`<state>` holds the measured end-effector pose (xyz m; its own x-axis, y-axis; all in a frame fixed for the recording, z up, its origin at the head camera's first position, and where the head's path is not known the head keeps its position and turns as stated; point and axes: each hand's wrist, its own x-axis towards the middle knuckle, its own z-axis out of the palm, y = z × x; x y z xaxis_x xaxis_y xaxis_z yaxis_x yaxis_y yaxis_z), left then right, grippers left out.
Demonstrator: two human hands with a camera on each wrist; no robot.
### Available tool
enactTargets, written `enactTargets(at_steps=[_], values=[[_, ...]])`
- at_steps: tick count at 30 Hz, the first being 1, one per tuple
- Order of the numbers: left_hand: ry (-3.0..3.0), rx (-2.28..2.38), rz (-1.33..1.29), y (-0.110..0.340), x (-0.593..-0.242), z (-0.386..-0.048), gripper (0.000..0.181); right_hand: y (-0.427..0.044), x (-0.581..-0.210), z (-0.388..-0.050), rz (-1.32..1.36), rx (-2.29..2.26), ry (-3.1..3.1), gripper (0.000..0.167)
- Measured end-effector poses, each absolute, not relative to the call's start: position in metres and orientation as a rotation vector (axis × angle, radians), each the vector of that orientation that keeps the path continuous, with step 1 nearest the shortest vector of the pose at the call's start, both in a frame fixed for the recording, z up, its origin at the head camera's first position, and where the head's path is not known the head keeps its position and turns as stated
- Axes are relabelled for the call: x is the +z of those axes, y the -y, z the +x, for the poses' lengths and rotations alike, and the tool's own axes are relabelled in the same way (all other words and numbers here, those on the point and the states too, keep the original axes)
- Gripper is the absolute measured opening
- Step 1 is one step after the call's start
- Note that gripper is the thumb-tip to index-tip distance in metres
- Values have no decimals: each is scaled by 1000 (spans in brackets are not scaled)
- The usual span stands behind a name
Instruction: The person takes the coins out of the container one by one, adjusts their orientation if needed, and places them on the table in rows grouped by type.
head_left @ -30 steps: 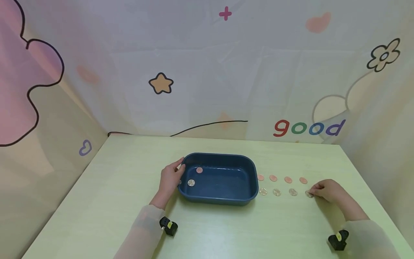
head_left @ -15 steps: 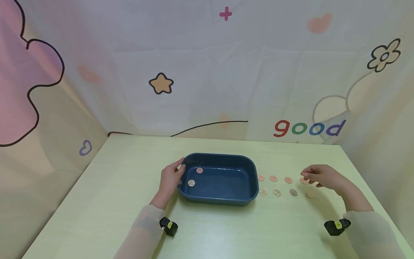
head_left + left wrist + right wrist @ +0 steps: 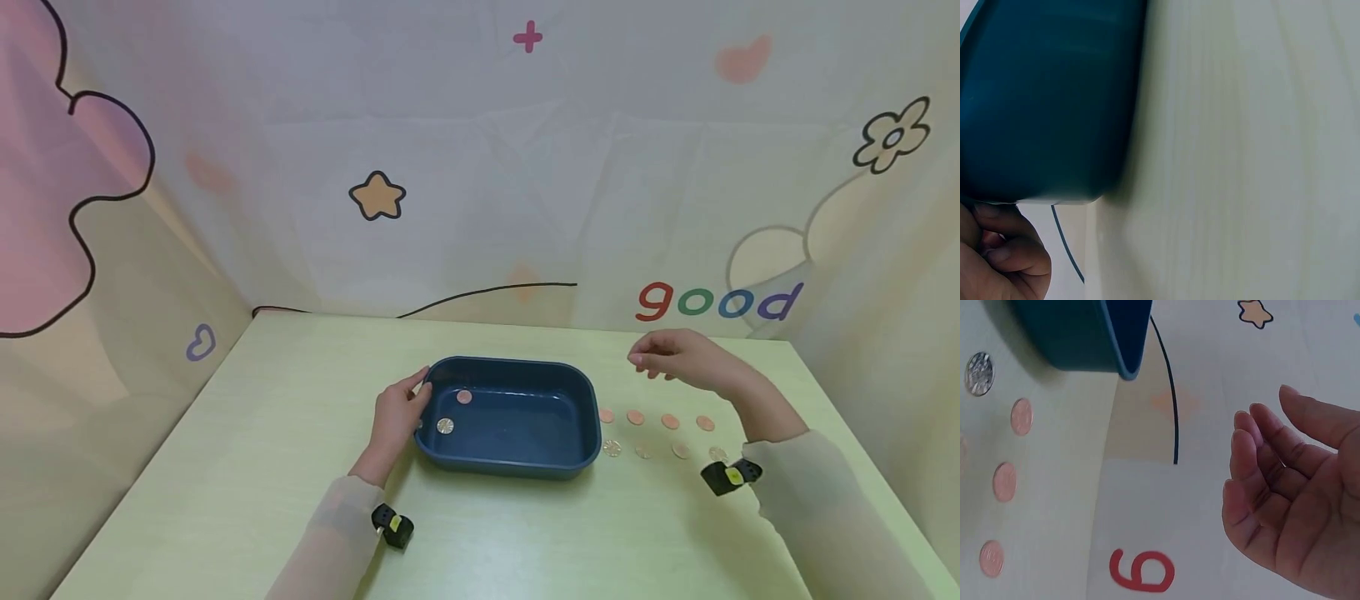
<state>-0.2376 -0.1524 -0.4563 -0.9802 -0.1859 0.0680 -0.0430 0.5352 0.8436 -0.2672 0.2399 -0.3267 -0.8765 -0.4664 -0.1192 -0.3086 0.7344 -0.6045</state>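
A dark blue rectangular plastic tub (image 3: 517, 467) stands on the table. My left hand (image 3: 397, 419) grips its left end, thumb over the rim; curled fingers (image 3: 1022, 250) show beside the tub wall in the left wrist view. On the tub's floor lie a copper-coloured coin (image 3: 464, 397) and a silver-coloured coin (image 3: 446, 426). My right hand (image 3: 686, 358) is raised behind the coin rows, its fingers loosely bent with nothing in them. Right of the tub, copper-coloured coins (image 3: 670, 422) form a back row and silver-coloured coins (image 3: 680, 451) a front row.
The pale wooden table (image 3: 247, 467) ends at a printed cloth backdrop (image 3: 465, 250) behind and at both sides. Small black cameras (image 3: 392, 526) are strapped to both wrists. Table surface stretches left of the tub and in front of it.
My right hand has left the silver-coloured coin at the right end of the front row and risen up and leftward. That coin lies on the table. My left hand and the tub have stayed put.
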Motion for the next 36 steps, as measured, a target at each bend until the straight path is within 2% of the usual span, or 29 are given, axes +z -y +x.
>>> enactTargets(at_steps=[4,11,16,28,36], values=[[2633,-1431,204,152,-456,-238,41,-207,-320,-277,-685,-829,-2655,26],[2655,-1418,211,151,-454,-237,41,-150,-322,-296,-971,-710,-2595,21],[2652,-1415,224,152,-454,-237,41,-112,-327,-307,-1068,-656,-2507,23],[2651,-1406,202,151,-453,-236,40,-45,-374,-325,-1114,-538,-2270,21],[2656,-1395,196,153,-453,-237,40,-21,-402,-330,-1138,-457,-2225,19]])
